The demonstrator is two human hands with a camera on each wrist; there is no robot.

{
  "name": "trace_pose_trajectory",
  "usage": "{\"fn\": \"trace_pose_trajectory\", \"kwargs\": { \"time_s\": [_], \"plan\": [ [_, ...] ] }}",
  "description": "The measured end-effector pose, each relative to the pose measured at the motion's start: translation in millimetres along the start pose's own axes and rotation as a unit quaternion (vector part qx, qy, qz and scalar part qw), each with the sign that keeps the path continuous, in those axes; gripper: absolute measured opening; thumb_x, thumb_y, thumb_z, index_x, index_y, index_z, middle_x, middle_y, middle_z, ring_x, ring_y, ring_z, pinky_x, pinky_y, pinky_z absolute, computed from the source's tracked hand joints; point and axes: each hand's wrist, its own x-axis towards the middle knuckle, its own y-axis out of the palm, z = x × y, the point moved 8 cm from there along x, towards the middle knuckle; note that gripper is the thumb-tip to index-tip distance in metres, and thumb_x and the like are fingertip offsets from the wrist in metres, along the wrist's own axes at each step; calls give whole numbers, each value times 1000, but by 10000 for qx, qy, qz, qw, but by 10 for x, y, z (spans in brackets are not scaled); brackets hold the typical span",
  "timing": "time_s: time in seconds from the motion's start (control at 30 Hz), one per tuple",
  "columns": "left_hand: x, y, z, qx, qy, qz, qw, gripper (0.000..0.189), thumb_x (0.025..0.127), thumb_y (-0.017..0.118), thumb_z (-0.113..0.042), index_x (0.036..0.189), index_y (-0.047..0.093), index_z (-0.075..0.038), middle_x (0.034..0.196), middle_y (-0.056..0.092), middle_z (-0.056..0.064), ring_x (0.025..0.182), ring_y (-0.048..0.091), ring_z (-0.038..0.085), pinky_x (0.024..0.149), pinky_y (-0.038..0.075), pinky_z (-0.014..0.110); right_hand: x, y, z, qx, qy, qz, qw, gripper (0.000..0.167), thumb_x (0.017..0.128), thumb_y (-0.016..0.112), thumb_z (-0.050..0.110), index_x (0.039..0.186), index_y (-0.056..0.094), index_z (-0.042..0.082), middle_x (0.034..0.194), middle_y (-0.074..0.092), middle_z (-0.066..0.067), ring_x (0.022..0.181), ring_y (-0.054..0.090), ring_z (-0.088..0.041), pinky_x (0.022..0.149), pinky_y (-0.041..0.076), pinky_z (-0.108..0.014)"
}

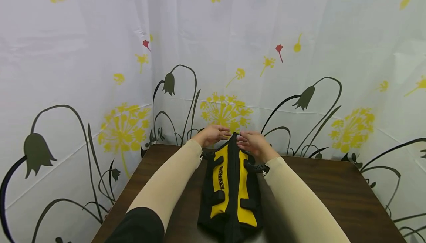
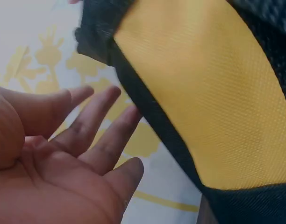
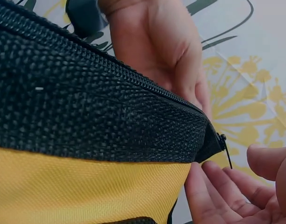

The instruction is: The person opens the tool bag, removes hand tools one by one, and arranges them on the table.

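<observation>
A black and yellow DEWALT tool bag [image 1: 234, 184] stands lengthwise on the table, its black zipper [image 3: 133, 77] running along the top. The zipper pull [image 3: 222, 140] hangs at the far end. Left of that end is my left hand [image 1: 214, 134], fingers loosely bent with nothing in them; in the left wrist view its fingertips come right up to the bag's edge. My right hand [image 1: 254, 144] is on the other side, palm turned inward, its fingertips at the bag's far corner just below the pull in the right wrist view. Neither hand grips anything.
The dark brown wooden table [image 1: 309, 191] extends to both sides of the bag. A white curtain [image 1: 213, 43] printed with flowers hangs behind and to the left. Black carry handles [image 1: 255, 167] stick out from the bag's sides near my wrists.
</observation>
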Motion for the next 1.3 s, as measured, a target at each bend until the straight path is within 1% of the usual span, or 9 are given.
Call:
{"fn": "trace_pose_trajectory", "kwargs": {
  "time_s": [0.13,0.3,0.5,0.6,0.7,0.9,1.07,1.2,1.3],
  "plan": [
    [57,64,88,-19,-70,160,9998,47,120,40,-13,166,45,-3,171,45,20,160,41,42,137,13,63,1,2,-39,62,-90,-208,9997,53,118,52,26,164,45,-1,161,53,-29,142,62,-39,116,55,-41],
    [115,126,193,273,-315,219,9989,43,119,47,-22,159,58,-11,167,52,15,160,42,38,135,14,69,-14,-4,-92,-12,-222,-451,9987,50,116,58,25,159,53,-1,154,60,-27,132,68,-36,101,64,-33],
    [181,168,215,296,-355,262,9986,37,119,49,-30,147,68,-17,157,62,8,155,49,35,132,21,71,-16,-11,-138,-55,-269,-731,9969,37,112,65,20,142,67,-2,123,75,-15,101,76,-22,90,66,-30],
    [200,166,200,127,-256,237,9993,33,119,48,-25,140,70,-12,147,65,9,146,56,33,132,30,63,2,13,-130,31,-334,-696,9970,30,111,66,16,134,69,-4,107,74,-9,88,74,-16,86,66,-28],
    [218,159,157,-12,-44,215,9998,29,119,47,-18,132,69,-5,135,67,10,133,63,29,127,42,52,19,30,-100,256,-446,-645,9966,25,111,64,11,129,69,-6,103,73,-9,84,73,-13,84,66,-27],
    [226,126,94,-28,144,57,9999,23,117,49,-12,122,70,-2,118,67,7,115,68,21,112,55,40,21,29,-67,494,-467,-604,9959,27,112,62,8,132,68,-9,108,72,-10,91,73,-13,96,64,-29],
    [237,115,75,85,218,-29,9997,24,117,51,-13,122,71,0,115,68,7,109,68,20,103,58,36,56,9,-86,757,-433,-510,9949,29,111,62,6,135,65,-10,107,73,-8,93,74,-12,111,57,-35],
    [243,113,71,159,263,-36,9995,25,117,50,-13,121,71,0,114,68,7,108,67,20,104,57,38,85,1,-99,909,-412,-433,9941,27,111,62,4,133,65,-10,106,72,-8,92,75,-11,118,49,-40],
    [215,124,56,154,261,-9,9995,24,117,49,-12,119,71,-1,113,67,6,108,67,20,105,57,38,86,4,-108,886,-396,-369,9946,31,111,61,3,138,62,-12,110,71,-9,94,75,-11,118,50,-39]
  ]
}}
